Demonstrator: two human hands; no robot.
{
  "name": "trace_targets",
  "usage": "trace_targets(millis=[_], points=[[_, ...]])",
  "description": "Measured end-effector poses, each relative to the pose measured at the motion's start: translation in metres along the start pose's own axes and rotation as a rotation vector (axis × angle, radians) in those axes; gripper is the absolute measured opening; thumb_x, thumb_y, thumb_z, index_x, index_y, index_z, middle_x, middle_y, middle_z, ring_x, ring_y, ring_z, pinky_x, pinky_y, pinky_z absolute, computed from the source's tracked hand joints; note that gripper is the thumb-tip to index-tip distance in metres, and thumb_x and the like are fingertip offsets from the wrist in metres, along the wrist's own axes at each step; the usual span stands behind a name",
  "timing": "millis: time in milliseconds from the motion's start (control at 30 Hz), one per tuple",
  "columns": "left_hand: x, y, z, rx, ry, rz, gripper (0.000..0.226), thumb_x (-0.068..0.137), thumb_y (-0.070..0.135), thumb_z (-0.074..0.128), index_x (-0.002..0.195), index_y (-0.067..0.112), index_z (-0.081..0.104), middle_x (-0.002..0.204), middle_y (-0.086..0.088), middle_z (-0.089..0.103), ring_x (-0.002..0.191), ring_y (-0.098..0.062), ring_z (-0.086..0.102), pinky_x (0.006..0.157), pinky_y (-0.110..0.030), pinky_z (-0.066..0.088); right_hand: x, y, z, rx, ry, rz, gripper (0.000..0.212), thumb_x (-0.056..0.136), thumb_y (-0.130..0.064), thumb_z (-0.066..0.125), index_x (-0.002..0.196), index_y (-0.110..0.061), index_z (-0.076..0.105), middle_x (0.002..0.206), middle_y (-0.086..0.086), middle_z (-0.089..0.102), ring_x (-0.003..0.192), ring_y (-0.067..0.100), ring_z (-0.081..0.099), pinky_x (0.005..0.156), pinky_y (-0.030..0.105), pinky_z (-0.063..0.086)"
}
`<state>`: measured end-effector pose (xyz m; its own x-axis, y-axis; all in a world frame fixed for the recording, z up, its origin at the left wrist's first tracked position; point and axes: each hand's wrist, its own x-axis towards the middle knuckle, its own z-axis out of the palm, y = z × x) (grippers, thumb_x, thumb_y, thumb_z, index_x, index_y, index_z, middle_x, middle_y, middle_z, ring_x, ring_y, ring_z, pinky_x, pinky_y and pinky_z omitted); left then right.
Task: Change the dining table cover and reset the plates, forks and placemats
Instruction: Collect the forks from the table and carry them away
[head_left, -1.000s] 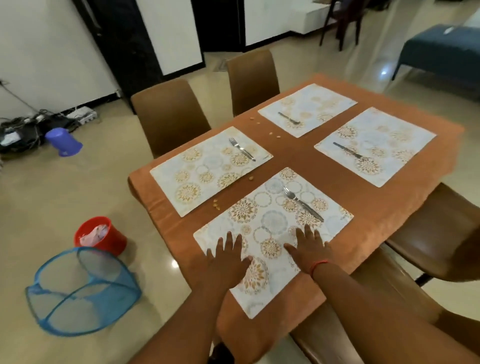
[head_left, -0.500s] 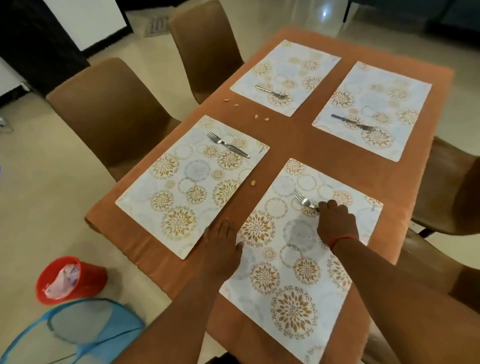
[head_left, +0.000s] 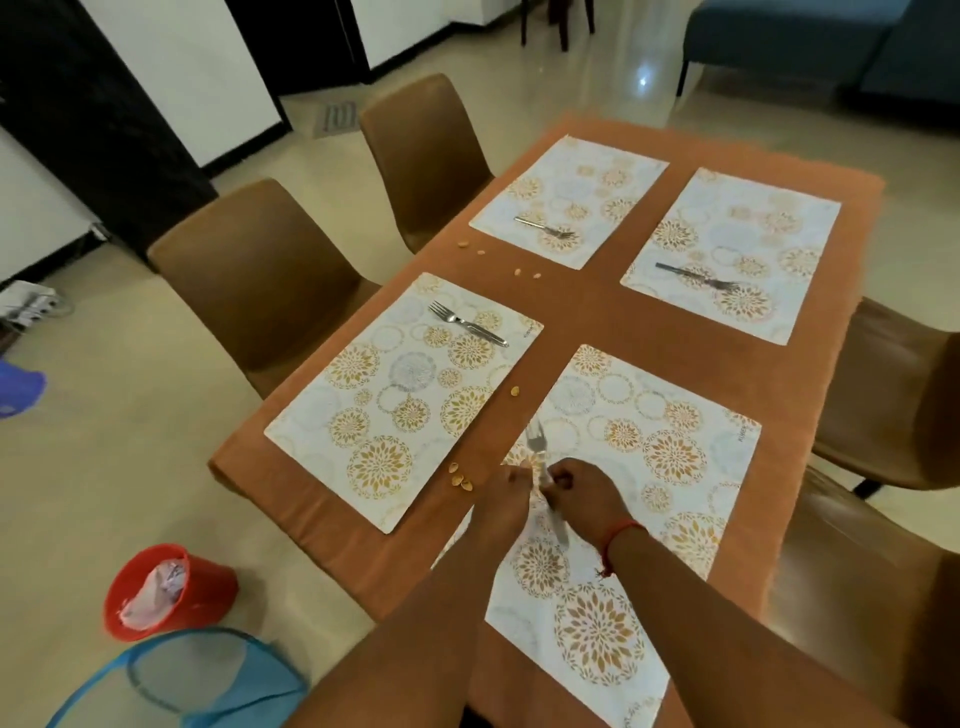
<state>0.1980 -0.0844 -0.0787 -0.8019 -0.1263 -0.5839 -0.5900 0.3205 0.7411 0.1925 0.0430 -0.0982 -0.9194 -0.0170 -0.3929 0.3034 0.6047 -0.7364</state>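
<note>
The fork (head_left: 543, 470) was lifted just above the nearest placemat (head_left: 613, 519), pinched in the curled fingers of the right hand (head_left: 582, 493); the left hand (head_left: 506, 491) met it at the handle, fingers curled, though whether it truly held the fork could not be told. A loose hand-over could have dropped it onto the orange table cover (head_left: 587, 317). Four placemats and four forks were counted, no plates, with scattered nut shells (head_left: 460, 475) likely to spill once the cover was pulled.
</note>
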Motion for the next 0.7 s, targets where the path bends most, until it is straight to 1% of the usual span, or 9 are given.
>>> trace_targets(millis=[100,200,267,333,367,433,533,633,700], points=[[-0.014,0.002,-0.026,-0.206,-0.091,-0.062,0.017,0.101,0.021,0.047,0.101,0.011,0.061,0.096,-0.003,0.063,0.089,-0.02,0.063,0.083,-0.037,0.056,-0.016,-0.029,0.018,0.025,-0.099,-0.1,0.019,0.094,-0.014,0.058,0.075,-0.019,0.061,0.078,0.0,0.061,0.074,0.017,0.058,0.075,0.033,0.049],[-0.018,0.002,-0.051,-0.287,-0.081,-0.049,0.02,0.1,0.021,0.047,0.113,0.014,0.061,0.092,0.0,0.065,0.078,-0.015,0.063,0.067,-0.029,0.057,-0.021,-0.045,0.032,0.076,-0.144,-0.122,0.025,0.095,-0.015,0.056,0.075,-0.027,0.062,0.076,-0.006,0.063,0.07,0.01,0.062,0.073,0.031,0.055],[-0.007,0.006,-0.065,-0.418,0.017,-0.102,0.021,0.096,0.015,0.052,0.105,0.003,0.066,0.09,-0.016,0.07,0.074,-0.025,0.069,0.067,-0.036,0.061,-0.01,-0.057,0.036,0.066,-0.134,-0.13,0.015,0.097,-0.022,0.058,0.083,-0.025,0.064,0.079,-0.004,0.063,0.074,0.012,0.063,0.074,0.029,0.052],[0.008,0.013,-0.08,-0.5,0.008,-0.149,0.015,0.087,0.016,0.058,0.086,0.002,0.063,0.086,-0.026,0.065,0.062,-0.024,0.069,0.064,-0.038,0.058,0.011,-0.068,0.039,0.034,-0.06,-0.112,0.013,0.096,-0.027,0.059,0.085,-0.022,0.061,0.086,0.002,0.064,0.083,0.019,0.063,0.077,0.033,0.051],[0.017,0.016,-0.088,-0.504,-0.008,-0.163,0.014,0.085,0.018,0.058,0.085,0.003,0.059,0.083,-0.024,0.061,0.057,-0.022,0.065,0.06,-0.034,0.054,0.021,-0.072,0.039,0.024,-0.024,-0.099,0.013,0.096,-0.027,0.059,0.086,-0.021,0.061,0.089,0.005,0.065,0.084,0.021,0.062,0.076,0.032,0.049],[0.044,0.019,-0.111,-0.502,0.014,-0.153,0.011,0.093,0.01,0.05,0.091,0.002,0.058,0.085,-0.02,0.06,0.062,-0.026,0.06,0.061,-0.035,0.049,0.05,-0.083,0.044,0.004,0.028,-0.058,0.011,0.097,-0.025,0.057,0.089,-0.019,0.063,0.092,0.008,0.067,0.085,0.023,0.062,0.073,0.03,0.046],[0.081,0.021,-0.141,-0.481,0.013,-0.171,0.015,0.097,0.005,0.048,0.093,0.0,0.061,0.085,-0.019,0.066,0.069,-0.03,0.065,0.074,-0.045,0.056,0.095,-0.093,0.045,-0.083,0.08,-0.021,0.011,0.097,-0.022,0.054,0.092,-0.019,0.064,0.096,0.006,0.066,0.085,0.021,0.059,0.075,0.031,0.048],[0.134,0.013,-0.181,-0.447,-0.035,-0.205,0.019,0.101,0.01,0.049,0.092,0.0,0.062,0.083,-0.018,0.067,0.067,-0.029,0.066,0.072,-0.047,0.057,0.157,-0.107,0.054,-0.202,0.147,0.017,0.012,0.097,-0.022,0.055,0.098,-0.015,0.065,0.103,0.009,0.063,0.094,0.026,0.061,0.082,0.035,0.049],[0.168,0.007,-0.208,-0.399,-0.052,-0.219,0.02,0.102,0.012,0.048,0.093,0.0,0.061,0.085,-0.017,0.066,0.067,-0.03,0.065,0.069,-0.044,0.056,0.198,-0.122,0.058,-0.362,0.201,0.019,0.023,0.098,-0.025,0.054,0.113,-0.012,0.064,0.114,0.013,0.061,0.105,0.031,0.059,0.09,0.038,0.047]])
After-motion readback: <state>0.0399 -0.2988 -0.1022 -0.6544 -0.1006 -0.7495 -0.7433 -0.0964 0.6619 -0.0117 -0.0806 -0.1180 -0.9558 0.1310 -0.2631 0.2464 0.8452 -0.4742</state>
